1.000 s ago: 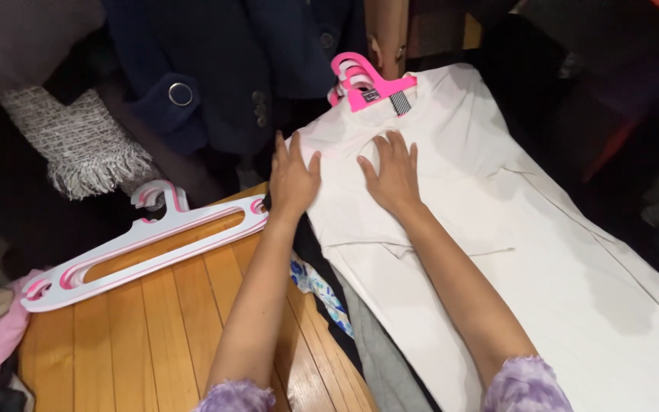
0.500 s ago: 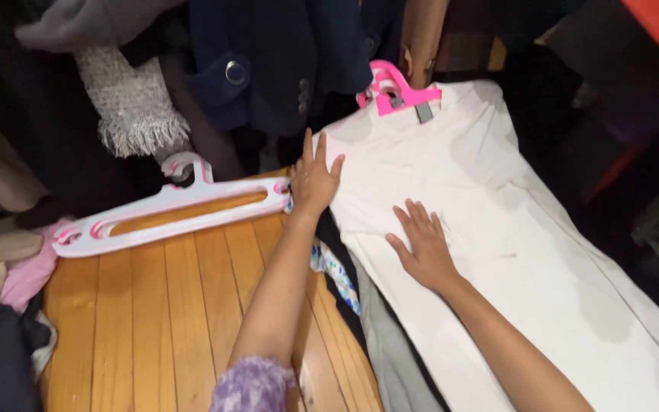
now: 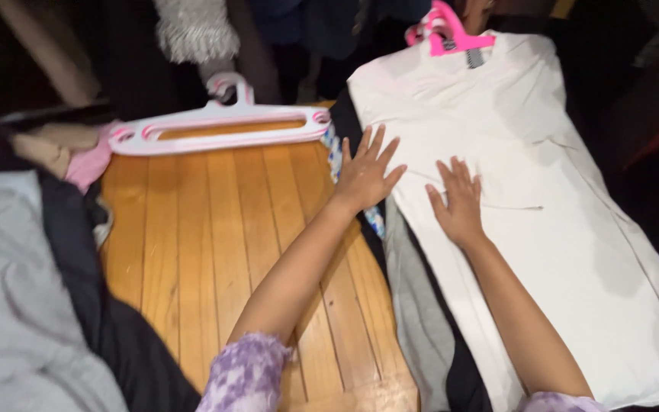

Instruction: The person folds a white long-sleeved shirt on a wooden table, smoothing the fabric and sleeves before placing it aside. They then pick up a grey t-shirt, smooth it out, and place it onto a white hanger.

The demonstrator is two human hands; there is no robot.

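Lying flat on the right of the scene, the white garment (image 3: 543,191) runs from its far collar, where a pink hanger (image 3: 448,34) sits in the neck, down to the near right corner. Your right hand (image 3: 459,200) rests palm down on its cloth, fingers spread, grasping nothing; the flat press appears meant to hold the fabric smooth. Your left hand (image 3: 364,174) lies open at the garment's left edge, likewise gripping nothing, pinning that edge. Beneath the left edge, grey and patterned cloth shows. Further left, the wooden floor (image 3: 215,229) carries a white and pink hanger (image 3: 219,130) at its far end. Near left lies a grey garment (image 3: 17,305).
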